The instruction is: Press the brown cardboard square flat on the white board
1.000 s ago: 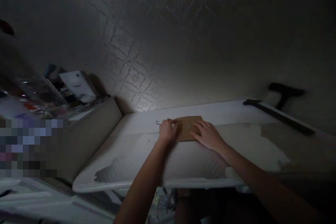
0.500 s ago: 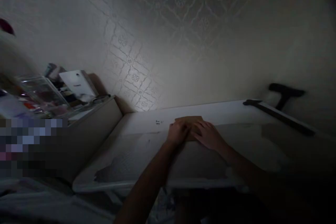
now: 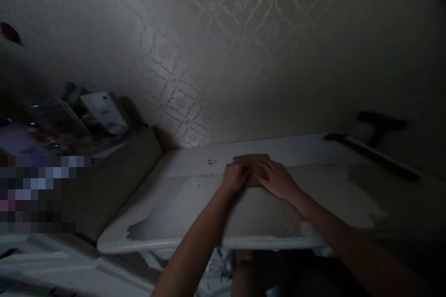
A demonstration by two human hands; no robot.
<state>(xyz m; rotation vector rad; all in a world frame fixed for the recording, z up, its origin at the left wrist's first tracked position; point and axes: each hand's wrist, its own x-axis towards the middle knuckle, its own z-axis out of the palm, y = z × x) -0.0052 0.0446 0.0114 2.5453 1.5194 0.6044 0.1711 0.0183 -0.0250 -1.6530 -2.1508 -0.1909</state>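
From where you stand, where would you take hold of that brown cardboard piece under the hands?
Probably by its far edge, coming from the wall side. The cardboard piece lies flat on the white table, and the left hand and right hand cover its near part, leaving only the far strip bare.

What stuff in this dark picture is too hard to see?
Head view, the only one:
- Flat brown cardboard piece: mostly covered by the left hand and right hand.
- Small dark marks on the white worn table: too small to read.
- Cluttered shelf items: dim and blurred; the patch below is pixelated.
- Long dark tool at the table's right end: lost in shadow.
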